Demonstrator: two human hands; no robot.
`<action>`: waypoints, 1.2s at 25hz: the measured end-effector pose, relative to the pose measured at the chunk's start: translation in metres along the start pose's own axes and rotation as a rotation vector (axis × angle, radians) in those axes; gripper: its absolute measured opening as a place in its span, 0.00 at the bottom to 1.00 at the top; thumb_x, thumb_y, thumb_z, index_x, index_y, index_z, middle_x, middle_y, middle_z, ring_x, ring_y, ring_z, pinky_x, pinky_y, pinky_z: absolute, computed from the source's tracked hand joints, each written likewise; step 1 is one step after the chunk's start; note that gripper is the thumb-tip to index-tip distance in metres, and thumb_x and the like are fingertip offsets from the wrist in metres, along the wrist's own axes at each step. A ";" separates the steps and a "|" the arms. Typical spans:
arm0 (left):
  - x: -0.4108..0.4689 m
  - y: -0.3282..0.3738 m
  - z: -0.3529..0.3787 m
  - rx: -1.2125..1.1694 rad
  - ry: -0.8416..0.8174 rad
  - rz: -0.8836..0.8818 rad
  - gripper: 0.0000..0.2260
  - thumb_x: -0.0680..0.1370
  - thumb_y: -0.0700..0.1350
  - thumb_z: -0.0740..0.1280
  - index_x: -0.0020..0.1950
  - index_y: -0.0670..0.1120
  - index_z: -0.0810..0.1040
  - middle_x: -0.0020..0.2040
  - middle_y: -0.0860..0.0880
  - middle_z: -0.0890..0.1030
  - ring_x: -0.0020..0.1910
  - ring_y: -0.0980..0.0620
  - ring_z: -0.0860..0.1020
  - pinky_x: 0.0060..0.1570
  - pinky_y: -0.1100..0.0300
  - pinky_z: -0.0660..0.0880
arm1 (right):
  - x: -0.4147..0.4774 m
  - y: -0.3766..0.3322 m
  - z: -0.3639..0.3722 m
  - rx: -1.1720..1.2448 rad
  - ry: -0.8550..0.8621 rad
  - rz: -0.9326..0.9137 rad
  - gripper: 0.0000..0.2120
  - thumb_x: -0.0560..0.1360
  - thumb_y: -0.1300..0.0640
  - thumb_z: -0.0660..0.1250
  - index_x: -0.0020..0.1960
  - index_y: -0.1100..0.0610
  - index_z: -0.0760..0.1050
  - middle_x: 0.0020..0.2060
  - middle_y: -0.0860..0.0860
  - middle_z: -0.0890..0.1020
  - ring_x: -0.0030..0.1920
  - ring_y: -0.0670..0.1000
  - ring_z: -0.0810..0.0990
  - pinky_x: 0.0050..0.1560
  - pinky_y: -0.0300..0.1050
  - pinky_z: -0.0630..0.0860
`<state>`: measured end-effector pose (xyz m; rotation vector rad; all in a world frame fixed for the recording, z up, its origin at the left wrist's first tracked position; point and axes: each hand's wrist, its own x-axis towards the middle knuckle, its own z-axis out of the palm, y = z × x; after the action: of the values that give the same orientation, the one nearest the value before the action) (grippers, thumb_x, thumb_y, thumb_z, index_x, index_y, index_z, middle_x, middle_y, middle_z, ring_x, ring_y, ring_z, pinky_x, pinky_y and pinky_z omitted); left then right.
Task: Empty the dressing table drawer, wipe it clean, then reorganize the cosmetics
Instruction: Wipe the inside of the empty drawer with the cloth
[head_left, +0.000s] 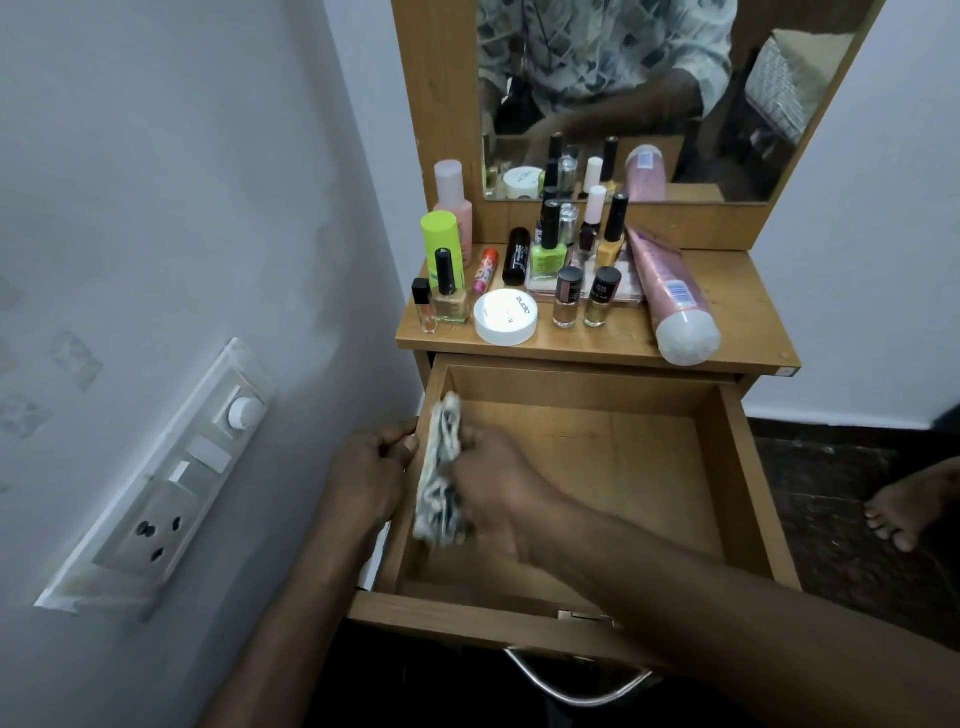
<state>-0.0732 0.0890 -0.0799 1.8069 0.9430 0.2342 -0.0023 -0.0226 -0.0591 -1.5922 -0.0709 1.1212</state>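
The wooden drawer (727, 467) is pulled out, with only the cloth and my hand inside. My right hand (493, 478) grips a crumpled white and dark patterned cloth (441, 478) against the drawer's inner left wall. My left hand (369, 467) holds the top of that left wall from outside, fingers curled over the edge. On the tabletop (737, 291) stand several nail polish bottles (545, 239), a white round jar (505, 317), a neon green bottle (441, 244), a pink bottle (451, 202) and a lying pink tube (670, 291).
A mirror (623, 93) rises behind the cosmetics. The white wall on the left carries a switch and socket panel (171, 478). A metal handle (576, 686) hangs on the drawer front. A bare foot (909, 504) rests on the dark floor at right.
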 end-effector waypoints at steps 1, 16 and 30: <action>0.002 -0.002 0.001 0.001 0.001 0.000 0.13 0.82 0.42 0.62 0.61 0.53 0.83 0.52 0.46 0.86 0.52 0.46 0.82 0.56 0.46 0.77 | -0.006 0.009 0.001 -0.087 -0.053 -0.005 0.14 0.78 0.71 0.57 0.52 0.58 0.78 0.45 0.57 0.84 0.45 0.56 0.84 0.40 0.46 0.83; 0.000 0.000 0.004 0.028 0.052 -0.012 0.12 0.82 0.43 0.63 0.60 0.51 0.83 0.50 0.49 0.86 0.49 0.47 0.83 0.54 0.44 0.79 | 0.042 -0.033 -0.014 0.178 0.067 -0.094 0.03 0.77 0.66 0.67 0.46 0.59 0.77 0.44 0.57 0.84 0.42 0.55 0.84 0.46 0.51 0.82; -0.001 -0.001 0.002 0.091 0.047 0.034 0.13 0.82 0.44 0.63 0.65 0.52 0.80 0.60 0.49 0.83 0.57 0.47 0.80 0.61 0.45 0.76 | 0.040 -0.024 -0.098 -1.313 0.272 -0.437 0.15 0.74 0.57 0.69 0.60 0.58 0.74 0.55 0.56 0.80 0.54 0.56 0.80 0.50 0.48 0.78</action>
<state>-0.0730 0.0863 -0.0811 1.9094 0.9699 0.2599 0.0983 -0.0625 -0.0729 -2.6528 -1.0981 0.4295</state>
